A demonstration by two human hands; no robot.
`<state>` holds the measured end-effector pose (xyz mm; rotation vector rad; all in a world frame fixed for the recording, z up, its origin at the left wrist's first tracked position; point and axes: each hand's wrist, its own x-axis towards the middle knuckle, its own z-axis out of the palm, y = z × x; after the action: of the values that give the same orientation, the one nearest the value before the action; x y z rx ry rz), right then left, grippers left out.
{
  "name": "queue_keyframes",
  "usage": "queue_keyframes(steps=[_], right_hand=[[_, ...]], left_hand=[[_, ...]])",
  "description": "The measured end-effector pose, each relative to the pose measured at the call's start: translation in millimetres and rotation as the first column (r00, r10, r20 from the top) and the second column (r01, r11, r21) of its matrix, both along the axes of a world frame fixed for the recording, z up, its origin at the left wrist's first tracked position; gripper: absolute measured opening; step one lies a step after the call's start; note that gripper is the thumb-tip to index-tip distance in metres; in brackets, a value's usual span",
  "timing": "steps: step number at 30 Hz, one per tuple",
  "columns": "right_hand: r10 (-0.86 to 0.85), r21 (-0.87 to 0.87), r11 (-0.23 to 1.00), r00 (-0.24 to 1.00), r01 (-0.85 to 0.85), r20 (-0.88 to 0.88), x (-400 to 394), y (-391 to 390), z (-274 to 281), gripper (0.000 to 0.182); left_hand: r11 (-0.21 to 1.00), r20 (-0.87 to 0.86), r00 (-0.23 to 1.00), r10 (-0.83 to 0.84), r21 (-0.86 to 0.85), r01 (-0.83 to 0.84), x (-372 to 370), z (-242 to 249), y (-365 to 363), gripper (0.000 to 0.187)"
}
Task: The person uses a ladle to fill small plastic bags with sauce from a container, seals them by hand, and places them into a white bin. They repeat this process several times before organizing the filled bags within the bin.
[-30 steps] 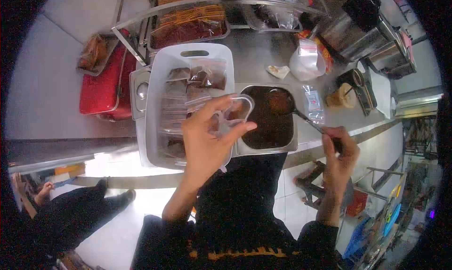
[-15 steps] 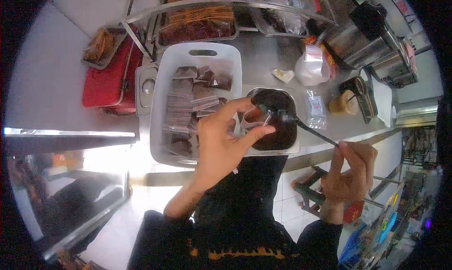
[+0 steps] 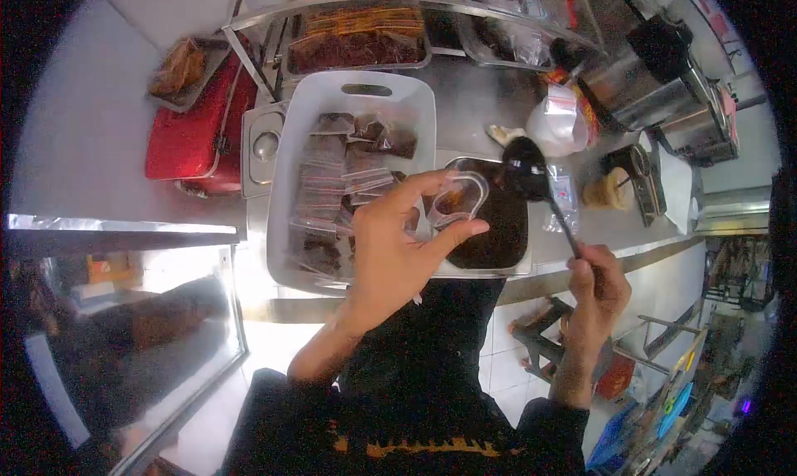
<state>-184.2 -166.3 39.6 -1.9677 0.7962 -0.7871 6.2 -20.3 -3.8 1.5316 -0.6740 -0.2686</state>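
Observation:
My left hand [image 3: 386, 247] pinches a small clear plastic bag [image 3: 459, 202] between thumb and fingers, its mouth spread into a round opening. Below it sits a steel pan [image 3: 521, 266] of dark brown sauce [image 3: 502, 235]. In my right hand [image 3: 599, 289] is the handle of a black ladle [image 3: 525, 169], its bowl raised over the pan's far right corner, apart from the bag. Beside the pan, partly behind my left hand, a white plastic tub [image 3: 422, 102] holds several small zip bags [image 3: 325, 164] with dark contents.
Right of the pan lie a clear packet [image 3: 564, 195] and a white container [image 3: 558, 127]. A brown cup [image 3: 610, 189] stands further right. A steel tray [image 3: 256, 164] and a red case [image 3: 193, 148] are left of the tub. A metal rack [image 3: 332, 4] crosses the back.
The ladle has moved from the bag's mouth up and to the right, its handle now steeper. My right hand has shifted left. The bag's opening shows more plainly; my left hand stays nearly still.

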Motion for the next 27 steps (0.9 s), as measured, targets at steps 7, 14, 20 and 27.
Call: queue_keyframes(steps=[7,14,20,27], right_hand=[[-0.042,-0.297,0.947,0.873,-0.120,-0.487,-18.0,-18.6,-28.2,0.025],[0.296,-0.529,0.742,0.909,-0.412,-0.294,75.6,30.8,35.6,0.026],[0.501,-0.405,0.703,0.811,-0.585,-0.302,83.4,26.8,39.4,0.021],[0.499,-0.361,0.772,0.851,-0.523,-0.164,59.4,35.6,23.7,0.026]], left_hand=[[0.999,-0.106,0.994,-0.023,-0.047,0.018,0.4,1.7,6.5,0.046],[0.997,0.037,0.999,0.022,-0.077,-0.020,-11.7,-14.1,5.7,0.044],[0.996,-0.026,0.999,0.047,0.078,-0.045,-18.9,2.3,30.2,0.034],[0.991,0.098,0.992,-0.078,-0.104,0.088,-15.8,3.8,54.1,0.020]])
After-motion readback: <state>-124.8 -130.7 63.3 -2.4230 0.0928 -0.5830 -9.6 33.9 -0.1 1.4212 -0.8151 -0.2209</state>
